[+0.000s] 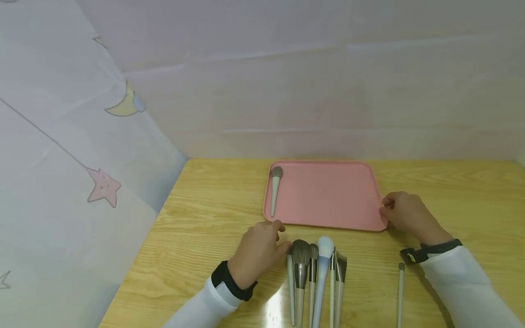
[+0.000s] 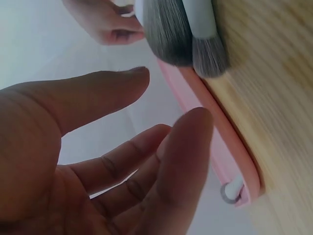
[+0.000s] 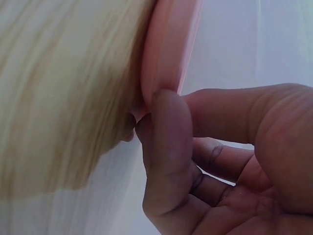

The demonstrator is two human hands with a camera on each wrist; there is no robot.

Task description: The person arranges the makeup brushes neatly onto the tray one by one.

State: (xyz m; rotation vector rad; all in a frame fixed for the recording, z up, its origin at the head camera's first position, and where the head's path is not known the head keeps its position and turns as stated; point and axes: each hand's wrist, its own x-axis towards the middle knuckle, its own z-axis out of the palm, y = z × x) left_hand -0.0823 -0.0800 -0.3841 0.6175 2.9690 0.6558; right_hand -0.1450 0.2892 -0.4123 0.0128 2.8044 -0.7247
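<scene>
A pink tray (image 1: 328, 196) lies on the table, with one makeup brush (image 1: 275, 191) along its left side. My right hand (image 1: 410, 216) pinches the tray's right edge near the front corner. In the right wrist view, thumb and forefinger meet at the tray rim (image 3: 168, 44). My left hand (image 1: 256, 250) hovers before the tray's front left corner, beside a slim brush (image 1: 291, 291). Its thumb and fingers stand apart with nothing between them in the left wrist view. Right of that brush lie a large dark fluffy brush (image 1: 301, 259), a white-tipped brush (image 1: 324, 264) and an angled flat brush (image 1: 340, 273).
A thin brush (image 1: 400, 294) lies alone at the front right, beside the right sleeve. The wooden table (image 1: 205, 205) meets a pale cloth wall behind the tray, and a printed cloth (image 1: 61, 182) hangs along its left side.
</scene>
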